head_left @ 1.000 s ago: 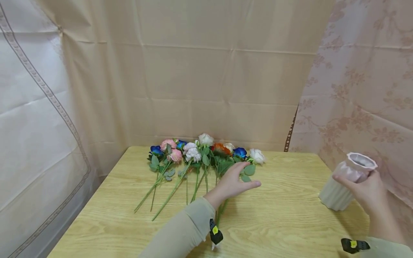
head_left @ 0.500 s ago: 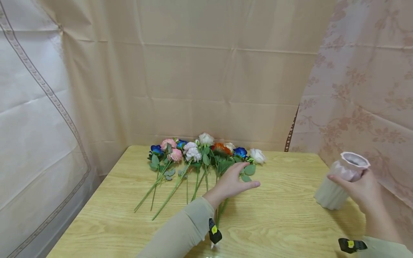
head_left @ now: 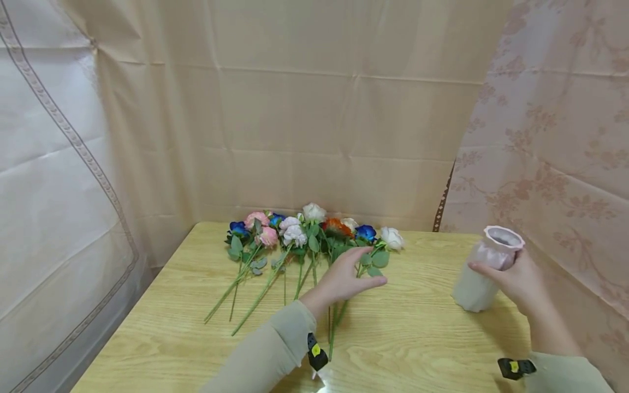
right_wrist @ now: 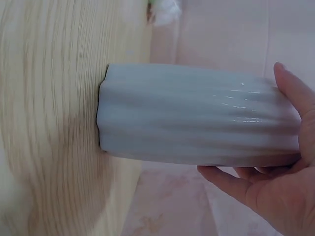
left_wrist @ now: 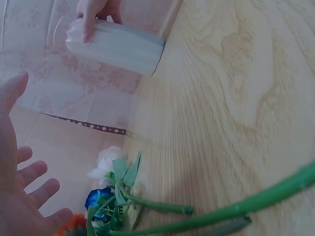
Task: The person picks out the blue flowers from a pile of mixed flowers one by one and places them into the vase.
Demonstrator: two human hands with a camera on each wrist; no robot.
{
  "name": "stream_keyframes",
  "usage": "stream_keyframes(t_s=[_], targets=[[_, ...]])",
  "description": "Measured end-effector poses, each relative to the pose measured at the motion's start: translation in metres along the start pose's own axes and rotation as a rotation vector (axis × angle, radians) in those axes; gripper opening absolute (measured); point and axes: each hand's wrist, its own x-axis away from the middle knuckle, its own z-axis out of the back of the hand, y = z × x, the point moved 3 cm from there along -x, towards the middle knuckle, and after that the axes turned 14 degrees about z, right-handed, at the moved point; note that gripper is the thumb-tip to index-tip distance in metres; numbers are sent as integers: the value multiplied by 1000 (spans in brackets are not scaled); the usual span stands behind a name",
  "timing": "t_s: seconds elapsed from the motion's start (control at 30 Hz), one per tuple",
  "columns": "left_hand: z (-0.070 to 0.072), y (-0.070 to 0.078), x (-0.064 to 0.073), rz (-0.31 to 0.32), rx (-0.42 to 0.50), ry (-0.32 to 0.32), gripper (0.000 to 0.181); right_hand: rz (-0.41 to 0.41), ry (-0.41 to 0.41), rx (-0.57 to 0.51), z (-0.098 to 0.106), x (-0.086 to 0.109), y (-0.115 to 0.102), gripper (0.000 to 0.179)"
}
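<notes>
My right hand (head_left: pixel 518 284) grips a white ribbed vase (head_left: pixel 474 281) near its neck, thumb on one side and fingers round the other. The vase stands nearly upright at the right of the table, its scalloped mouth facing up. In the right wrist view the vase's base (right_wrist: pixel 110 110) is close over the wood. My left hand (head_left: pixel 341 278) hovers over the flower stems with thumb and fingers spread, holding nothing. Beneath and beyond it lie a white rose (head_left: pixel 392 238), a blue rose (head_left: pixel 366 233) and an orange flower (head_left: pixel 337 227), their stems partly hidden by the hand and arm.
Further left on the wooden table (head_left: pixel 417 338) lie pink flowers (head_left: pixel 267 237), a pale lilac flower (head_left: pixel 295 236) and a dark blue rose (head_left: pixel 238 228), stems pointing toward me. A beige cloth (head_left: pixel 314 109) hangs behind the table, and a floral-print cloth (head_left: pixel 565 136) hangs at the right.
My right hand has moved left with the vase, from the table's right edge toward the flowers. The left hand has drifted slightly left, still spread. The flowers lie as before.
</notes>
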Motion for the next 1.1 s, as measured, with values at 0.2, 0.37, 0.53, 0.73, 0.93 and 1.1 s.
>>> stream_keyframes(t_s=[0.2,0.37,0.53,0.73,0.93,1.1], targets=[[8,-8,6,19,7,-1,83,32,-34,-28,-20,-8,-16,100],[15,-12,11,17,16,-9,83,55,-45,-59,-33,-12,-26,96],[22,-19,13,1,5,-12,84,86,-40,-76,-45,-14,-36,94],[30,-29,16,3,-9,-2,88,104,-82,-124,-59,-17,-48,94],[38,-40,20,14,-20,5,88,109,-102,-122,-69,-19,-57,100],[44,-47,21,28,-20,10,88,112,-118,-132,-76,-18,-63,101]])
